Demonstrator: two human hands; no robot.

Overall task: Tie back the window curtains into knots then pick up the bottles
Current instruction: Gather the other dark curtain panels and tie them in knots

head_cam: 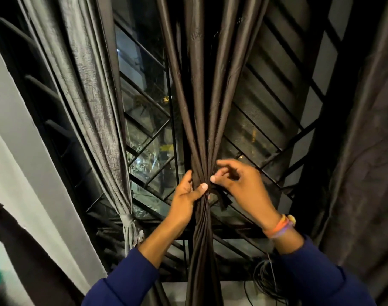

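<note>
left grip clamped around gathered dark curtain, right grip loose, fingers apart beside it

Middle curtain hangs bunched in front of the window grille, left hand and right hand on either side of it. Tied curtain hangs left, another curtain right, cable coil below.

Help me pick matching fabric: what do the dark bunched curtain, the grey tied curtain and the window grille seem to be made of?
Dark curtain: smooth woven cloth, likely satin-like polyester, given its soft sheen along the folds. Grey curtain: coarser slubbed weave with a streaky, silk-like shine. Window grille: thin straight bars, probably black-painted metal.
</note>
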